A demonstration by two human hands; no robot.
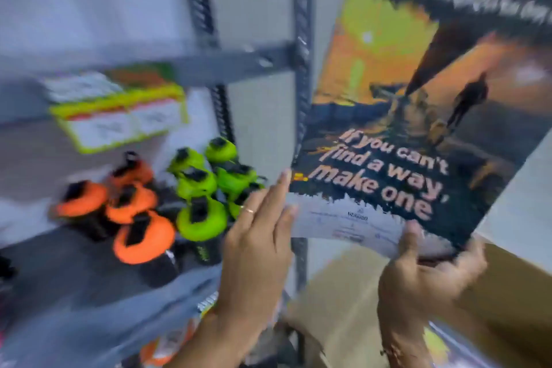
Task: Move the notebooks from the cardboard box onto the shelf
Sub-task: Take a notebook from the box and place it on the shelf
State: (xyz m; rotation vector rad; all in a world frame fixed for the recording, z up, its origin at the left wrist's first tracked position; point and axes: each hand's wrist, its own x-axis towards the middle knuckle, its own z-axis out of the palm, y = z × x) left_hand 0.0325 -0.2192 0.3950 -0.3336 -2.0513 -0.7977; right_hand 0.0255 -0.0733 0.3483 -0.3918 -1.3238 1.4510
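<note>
A large notebook (412, 104) with a dark cover, an orange sunset picture and the words "If you can't find a way, make one" is held up at the right, tilted. My right hand (424, 275) grips its bottom edge. My left hand (257, 236) lies flat with fingers apart against the notebook's lower left corner. The cardboard box (490, 287) shows brown below and behind my right hand. The grey metal shelf (233, 64) stands at the left. The picture is blurred by motion.
On a lower shelf board stand several orange-lidded bottles (131, 218) and green-lidded bottles (206, 188). A yellow-green packet (119, 116) lies on the board above. A perforated upright post (301, 98) runs just left of the notebook.
</note>
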